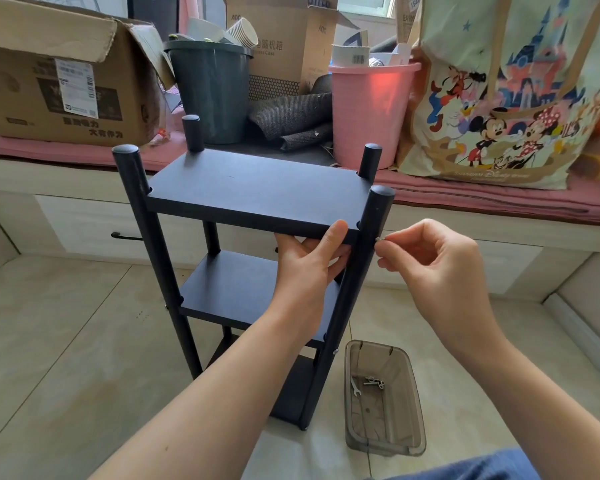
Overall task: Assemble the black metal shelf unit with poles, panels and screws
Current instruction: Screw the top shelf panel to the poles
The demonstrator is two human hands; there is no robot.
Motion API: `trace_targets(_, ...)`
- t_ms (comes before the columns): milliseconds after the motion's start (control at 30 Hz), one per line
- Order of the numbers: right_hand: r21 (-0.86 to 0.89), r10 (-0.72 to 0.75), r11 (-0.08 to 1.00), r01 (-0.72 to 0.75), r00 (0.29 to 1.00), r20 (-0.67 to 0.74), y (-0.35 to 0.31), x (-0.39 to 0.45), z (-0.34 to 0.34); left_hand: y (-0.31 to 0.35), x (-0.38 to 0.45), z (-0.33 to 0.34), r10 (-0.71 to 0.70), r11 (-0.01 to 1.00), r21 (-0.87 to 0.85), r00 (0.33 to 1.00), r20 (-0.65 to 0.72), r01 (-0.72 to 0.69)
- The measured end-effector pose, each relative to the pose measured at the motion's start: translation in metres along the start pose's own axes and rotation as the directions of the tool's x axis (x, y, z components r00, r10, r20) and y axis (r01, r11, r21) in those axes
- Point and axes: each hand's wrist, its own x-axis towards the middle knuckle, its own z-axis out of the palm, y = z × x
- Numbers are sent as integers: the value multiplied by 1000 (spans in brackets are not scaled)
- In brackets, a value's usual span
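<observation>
Right hand (433,261) pinches a screw (378,239), fingers clamped on it — shank lies horizontal, tip touching the front right pole (368,237) at top panel (257,188) height. Left hand (309,261) grips that panel's front edge, thumb on top — shelf stands on the floor.

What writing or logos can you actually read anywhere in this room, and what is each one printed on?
"AOC": tall cardboard box behind the bins, printed twice.
"电脑机箱": same box; the small line beneath it is blurred.
"Disney": cartoon tote bag, the rest of that line too blurred to read.
Bold Chinese characters and shipping label on the left cardboard box: too blurred.
Tag at the tote's top: unreadable.
Black shelf unit: no text.
</observation>
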Motion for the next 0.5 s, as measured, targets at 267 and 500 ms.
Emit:
trace_targets(267,-98,-75,992,75,997,8,-2,0,1,-1,1,1,2,1000,15,1000,-13,-2)
trace_targets(500,-43,31,999,-30,999,23,-2,1,4,0,1,0,-5,999,39,1000,-19,6)
